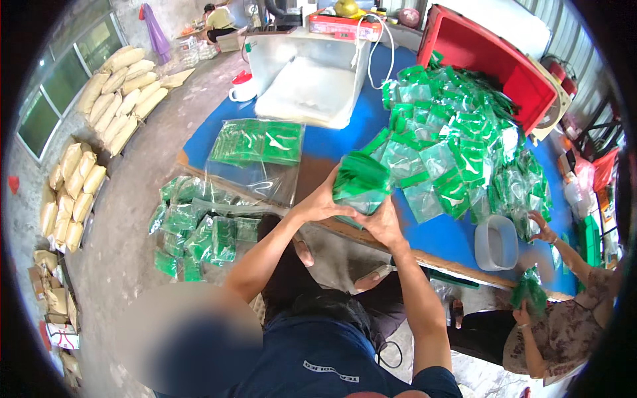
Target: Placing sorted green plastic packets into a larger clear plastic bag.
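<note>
Between both hands, above the table's front edge, I hold a stack of green and clear plastic packets [362,180]. My left hand [323,199] grips its left side, and my right hand [379,222] closes on its lower right. To the left of the stack, a large clear bag [252,178] lies on the table with rows of green packets [262,142] inside its far part; its near end hangs over the edge. A big heap of loose green and clear packets [458,142] spreads just right of my hands.
A red crate [488,66] lies tipped behind the heap. Clear sheets sit in a white bin [358,50]. Filled green bags [199,232] lie on the floor at left. At right, a co-worker's hand [523,313] holds green packets near a translucent tub [495,244].
</note>
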### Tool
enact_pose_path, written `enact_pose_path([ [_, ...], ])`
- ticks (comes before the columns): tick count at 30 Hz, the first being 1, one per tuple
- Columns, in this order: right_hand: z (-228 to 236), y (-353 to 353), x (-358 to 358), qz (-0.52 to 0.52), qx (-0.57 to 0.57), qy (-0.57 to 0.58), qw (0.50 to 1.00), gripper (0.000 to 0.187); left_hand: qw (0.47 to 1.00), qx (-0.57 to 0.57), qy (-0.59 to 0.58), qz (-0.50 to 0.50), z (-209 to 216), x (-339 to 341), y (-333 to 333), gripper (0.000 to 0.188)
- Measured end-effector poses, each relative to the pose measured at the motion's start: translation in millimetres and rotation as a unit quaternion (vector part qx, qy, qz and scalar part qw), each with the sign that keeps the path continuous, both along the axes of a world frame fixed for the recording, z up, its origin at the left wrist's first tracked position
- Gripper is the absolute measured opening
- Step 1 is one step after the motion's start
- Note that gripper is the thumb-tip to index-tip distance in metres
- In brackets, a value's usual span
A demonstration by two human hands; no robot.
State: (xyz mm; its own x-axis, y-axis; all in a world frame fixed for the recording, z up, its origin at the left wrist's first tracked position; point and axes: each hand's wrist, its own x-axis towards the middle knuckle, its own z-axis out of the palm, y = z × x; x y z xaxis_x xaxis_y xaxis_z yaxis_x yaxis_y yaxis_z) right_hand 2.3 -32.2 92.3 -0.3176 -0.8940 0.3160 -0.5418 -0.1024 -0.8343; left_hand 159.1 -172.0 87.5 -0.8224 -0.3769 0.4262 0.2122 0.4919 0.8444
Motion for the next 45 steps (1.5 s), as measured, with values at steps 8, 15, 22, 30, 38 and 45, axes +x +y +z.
enact_pose_path([
  [8, 0.5, 12.1, 6.5, 0.009, 0.014, -0.026, 1.0, 0.1, 0.981, 0.192, 0.026, -0.008, -6.2, 7.9, 14.1, 0.083],
  [15, -2.7, 6.3, 5.1, -0.002, 0.01, -0.045, 0.999, 0.097, 0.978, 0.18, 0.083, 0.064, -19.3, -4.5, 19.0, 0.06],
  [22, 6.0, 7.2, 11.1, -0.001, -0.025, -0.086, 0.996, 0.093, 0.958, 0.232, 0.153, 0.076, -34.0, -23.8, 21.4, 0.051],
  [30, -14.7, 0.8, 5.5, 0.004, -0.064, -0.222, 0.973, 0.063, 0.956, 0.238, 0.132, 0.106, -29.4, -24.3, 30.1, 0.07],
  [38, 20.7, 4.5, 32.3, -0.061, -0.108, -0.515, 0.848, 0.062, 0.806, 0.556, 0.205, -0.012, 13.8, -23.3, 90.9, 0.063],
  [45, 8.5, 21.0, -6.7, 0.007, -0.112, -0.375, 0.92, 0.112, 0.96, 0.227, 0.092, 0.135, 13.5, 8.9, 47.4, 0.083],
])
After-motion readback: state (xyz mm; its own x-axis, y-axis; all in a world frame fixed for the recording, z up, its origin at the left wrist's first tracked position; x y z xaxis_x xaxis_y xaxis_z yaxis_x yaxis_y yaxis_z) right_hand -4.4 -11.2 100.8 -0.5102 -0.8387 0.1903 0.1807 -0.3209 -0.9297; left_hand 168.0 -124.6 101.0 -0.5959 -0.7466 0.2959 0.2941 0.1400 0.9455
